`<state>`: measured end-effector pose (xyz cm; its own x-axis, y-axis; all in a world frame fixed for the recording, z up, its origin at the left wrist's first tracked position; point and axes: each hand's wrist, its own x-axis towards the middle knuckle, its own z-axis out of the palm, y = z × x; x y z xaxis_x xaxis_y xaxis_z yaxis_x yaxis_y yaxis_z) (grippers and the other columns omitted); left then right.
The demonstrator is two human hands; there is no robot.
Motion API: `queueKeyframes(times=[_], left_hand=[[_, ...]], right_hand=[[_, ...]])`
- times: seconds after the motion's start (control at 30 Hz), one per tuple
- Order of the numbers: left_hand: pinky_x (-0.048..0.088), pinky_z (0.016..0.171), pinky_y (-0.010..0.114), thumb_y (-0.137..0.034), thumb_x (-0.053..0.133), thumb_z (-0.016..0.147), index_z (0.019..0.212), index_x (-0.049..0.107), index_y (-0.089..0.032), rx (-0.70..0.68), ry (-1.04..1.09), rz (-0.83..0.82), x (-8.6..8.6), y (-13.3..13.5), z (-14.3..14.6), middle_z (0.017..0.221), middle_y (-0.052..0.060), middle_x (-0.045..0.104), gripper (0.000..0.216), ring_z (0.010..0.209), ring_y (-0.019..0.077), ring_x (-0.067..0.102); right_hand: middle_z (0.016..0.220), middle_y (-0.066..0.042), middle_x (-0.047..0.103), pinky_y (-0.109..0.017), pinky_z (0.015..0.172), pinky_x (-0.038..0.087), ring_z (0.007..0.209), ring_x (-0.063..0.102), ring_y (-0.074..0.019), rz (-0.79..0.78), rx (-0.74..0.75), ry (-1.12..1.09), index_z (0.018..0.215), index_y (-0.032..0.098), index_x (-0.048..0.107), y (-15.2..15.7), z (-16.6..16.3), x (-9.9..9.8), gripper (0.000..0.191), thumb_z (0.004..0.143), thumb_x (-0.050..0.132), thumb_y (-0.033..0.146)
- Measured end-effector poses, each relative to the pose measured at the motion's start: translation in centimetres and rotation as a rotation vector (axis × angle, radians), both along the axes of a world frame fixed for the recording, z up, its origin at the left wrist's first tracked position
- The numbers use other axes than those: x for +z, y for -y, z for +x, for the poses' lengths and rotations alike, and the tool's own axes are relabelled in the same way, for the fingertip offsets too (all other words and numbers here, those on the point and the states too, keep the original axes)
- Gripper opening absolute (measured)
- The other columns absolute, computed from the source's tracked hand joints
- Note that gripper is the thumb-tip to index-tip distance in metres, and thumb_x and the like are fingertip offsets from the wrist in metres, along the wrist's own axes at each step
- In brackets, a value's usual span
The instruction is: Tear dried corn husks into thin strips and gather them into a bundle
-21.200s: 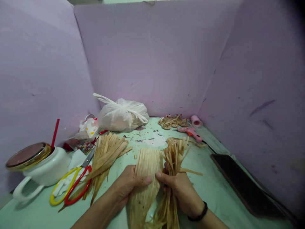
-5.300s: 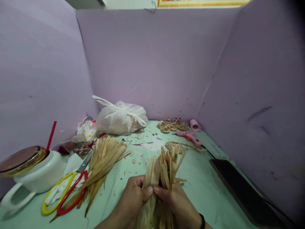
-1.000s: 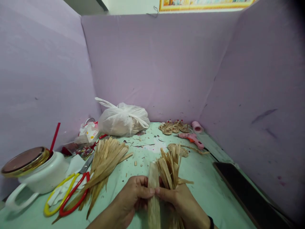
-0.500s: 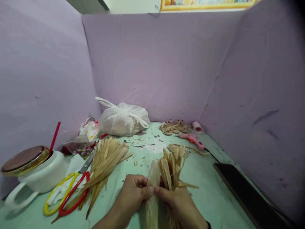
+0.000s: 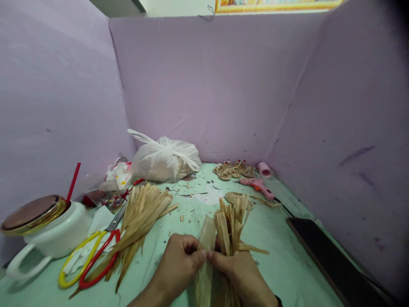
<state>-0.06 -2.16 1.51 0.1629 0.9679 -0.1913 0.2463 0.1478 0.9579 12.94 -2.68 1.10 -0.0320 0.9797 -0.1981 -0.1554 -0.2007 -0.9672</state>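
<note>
My left hand (image 5: 180,262) pinches the left edge of a wide, pale dried husk strip (image 5: 206,273) between thumb and fingers. The strip stands roughly upright in front of me. My right hand (image 5: 239,273) is closed around a bundle of narrow dried husk strips (image 5: 227,226), and its thumb presses the right edge of the wide strip. Both thumb tips almost meet on that strip. The right fingers are mostly hidden behind the bundle. Another pile of dried husk strips (image 5: 143,213) lies to the left of my left hand.
Scissors (image 5: 92,256) with yellow and red handles lie beside a lidded white mug (image 5: 64,230). At the back are a white plastic bag (image 5: 166,160), braided pieces (image 5: 233,170) and a pink thread roll (image 5: 265,170). A pink glue gun (image 5: 257,186) and a dark phone (image 5: 332,260) lie right.
Both hands keep their places and grips. The wide strip's top has tilted very slightly to the right; otherwise little differs.
</note>
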Motion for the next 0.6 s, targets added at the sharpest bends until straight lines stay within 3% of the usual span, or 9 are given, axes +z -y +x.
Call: queueKeyframes(times=[0.2,0.3,0.43,0.5,0.6], left_hand=[[0.024,0.047,0.023,-0.026,0.049,0.060,0.048,0.048,-0.016,0.021,-0.073,0.036,0.4,0.5,0.5,0.048,-0.003,0.037,0.016,0.050,0.0101,0.033],[0.024,0.046,0.023,-0.025,0.051,0.058,0.047,0.049,-0.015,0.013,0.011,0.007,0.2,0.4,0.7,0.046,-0.003,0.039,0.015,0.049,0.0098,0.035],[0.027,0.045,0.022,-0.035,0.064,0.054,0.053,0.057,-0.012,-0.051,0.320,-0.158,-0.6,-0.2,0.3,0.046,0.000,0.052,0.024,0.044,0.0090,0.039],[0.028,0.043,0.021,-0.036,0.069,0.052,0.053,0.057,-0.011,0.000,0.409,-0.184,-0.8,-0.6,-0.2,0.046,0.001,0.055,0.028,0.041,0.0078,0.039],[0.035,0.046,0.020,-0.033,0.071,0.056,0.056,0.059,-0.010,0.084,0.472,-0.191,-0.5,-1.1,-1.2,0.051,0.002,0.058,0.026,0.044,0.0080,0.046]], right_hand=[[0.063,0.000,0.064,-0.029,0.058,0.045,0.063,0.056,-0.0198,0.021,-0.065,0.121,0.072,0.016,0.063,0.2,-0.4,0.4,0.023,0.050,0.061,0.015],[0.060,0.001,0.062,-0.027,0.056,0.044,0.059,0.054,-0.0176,0.016,-0.106,0.140,0.070,0.016,0.062,0.5,-0.4,0.7,0.022,0.049,0.056,0.011],[0.043,0.004,0.052,-0.023,0.043,0.037,0.043,0.046,-0.0117,-0.115,-0.029,-0.027,0.054,0.016,0.058,0.6,-0.1,0.8,0.004,0.050,0.059,0.016],[0.042,0.005,0.051,-0.022,0.041,0.037,0.042,0.045,-0.0102,-0.163,-0.015,-0.150,0.053,0.015,0.057,0.3,0.3,0.7,0.008,0.050,0.063,0.018],[0.049,0.005,0.056,-0.020,0.044,0.043,0.046,0.051,-0.0103,-0.174,-0.114,-0.286,0.058,0.015,0.058,-0.4,1.2,0.7,0.017,0.045,0.069,0.014]])
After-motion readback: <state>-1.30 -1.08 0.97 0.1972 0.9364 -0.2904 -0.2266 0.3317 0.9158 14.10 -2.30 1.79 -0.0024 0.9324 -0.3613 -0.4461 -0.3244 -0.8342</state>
